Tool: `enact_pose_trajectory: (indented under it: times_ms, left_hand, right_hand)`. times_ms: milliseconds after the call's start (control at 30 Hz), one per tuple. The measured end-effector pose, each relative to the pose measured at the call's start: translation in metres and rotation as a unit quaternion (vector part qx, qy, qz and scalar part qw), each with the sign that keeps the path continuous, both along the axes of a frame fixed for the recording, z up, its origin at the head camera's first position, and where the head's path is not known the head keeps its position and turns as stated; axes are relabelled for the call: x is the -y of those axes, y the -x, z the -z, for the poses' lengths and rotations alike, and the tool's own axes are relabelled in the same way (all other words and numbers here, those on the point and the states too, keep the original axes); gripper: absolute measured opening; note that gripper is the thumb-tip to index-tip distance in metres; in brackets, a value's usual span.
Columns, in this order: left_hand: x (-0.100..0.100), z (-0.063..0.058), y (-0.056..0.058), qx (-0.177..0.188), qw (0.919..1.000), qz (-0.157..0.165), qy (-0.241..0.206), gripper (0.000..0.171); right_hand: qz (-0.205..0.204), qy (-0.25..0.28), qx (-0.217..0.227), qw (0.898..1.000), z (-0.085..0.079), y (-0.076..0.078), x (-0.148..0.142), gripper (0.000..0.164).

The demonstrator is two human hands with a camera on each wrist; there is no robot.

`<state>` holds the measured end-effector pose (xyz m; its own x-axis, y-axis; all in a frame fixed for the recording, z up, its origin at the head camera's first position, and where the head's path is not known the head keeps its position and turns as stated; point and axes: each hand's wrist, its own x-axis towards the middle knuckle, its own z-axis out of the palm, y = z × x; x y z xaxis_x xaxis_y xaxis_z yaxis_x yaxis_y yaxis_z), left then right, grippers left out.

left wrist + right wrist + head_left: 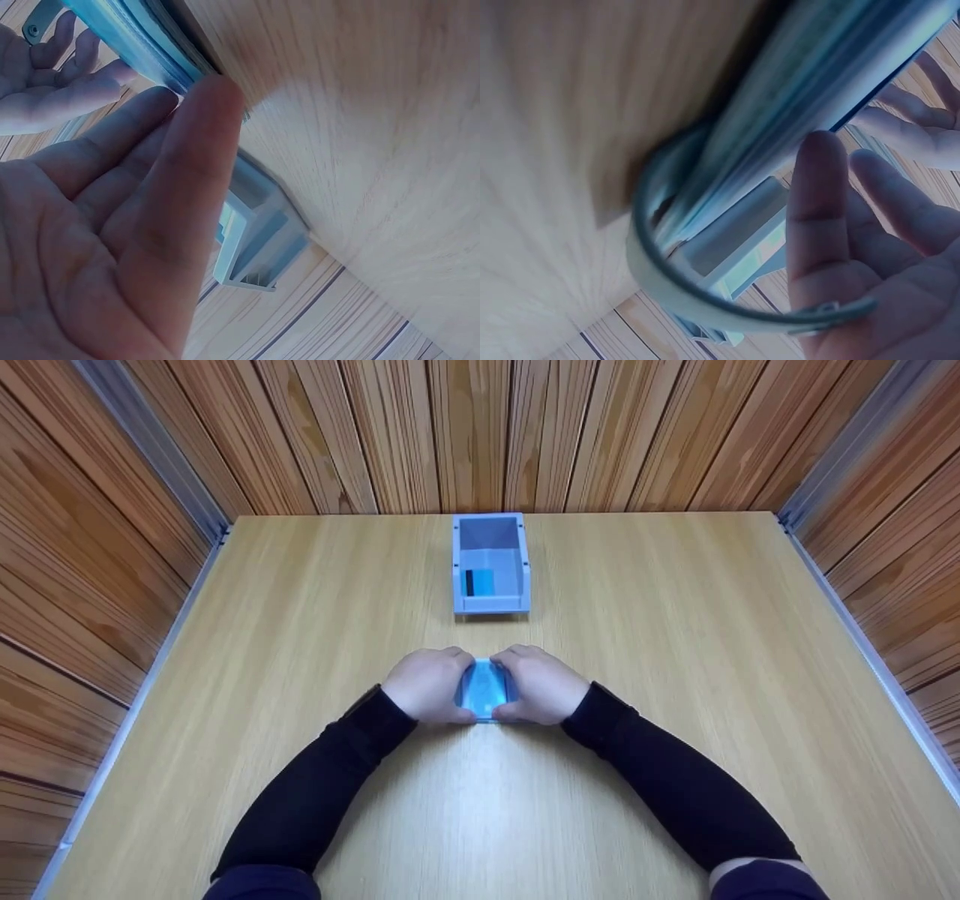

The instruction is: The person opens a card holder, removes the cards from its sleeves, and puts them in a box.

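Note:
A light blue card wallet [484, 688] lies low over the table in the middle of the head view, its upper face shiny. My left hand [429, 684] holds its left side, thumb by the near edge and fingers by the far edge. On the right side, my right hand [541, 684] grips it the same way. Up close in the right wrist view, the wallet [780, 112] shows a thick stack of layers. A strap [705, 296] with a metal snap curls out from it, its end overlapping the base of my right thumb.
Beyond my hands stands a grey-blue open bin [491, 605] on the wooden table [675, 607]. A blue card [482, 583] with a black stripe lies inside it. Wood-panelled walls [472, 435] with metal corner rails surround the table at the back and sides.

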<state>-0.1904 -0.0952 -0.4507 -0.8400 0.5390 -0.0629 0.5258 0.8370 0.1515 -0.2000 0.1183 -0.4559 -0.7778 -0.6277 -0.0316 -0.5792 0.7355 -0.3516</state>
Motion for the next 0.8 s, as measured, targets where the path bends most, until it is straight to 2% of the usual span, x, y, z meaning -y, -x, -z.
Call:
enact_pose_trajectory:
  times_ms: [367, 567, 800]
  left_hand:
    - [-0.0008, -0.0005, 0.0001, 0.001, 1.0, 0.0, 0.002, 0.077]
    - [-0.0014, -0.0002, 0.0, 0.005, 1.0, -0.003, 0.004, 0.078]
    - [-0.0021, -0.0009, 0.0004, 0.014, 0.9998, -0.01, 0.013, 0.08]
  right_hand:
    - [-0.003, -0.016, 0.01, 1.0, -0.0003, 0.0013, -0.0002, 0.089]
    - [0.01, -0.016, 0.02, 1.0, -0.0003, 0.0009, -0.0021, 0.094]
    - [0.022, -0.032, 0.019, 0.999, -0.0024, 0.0032, -0.006, 0.088]
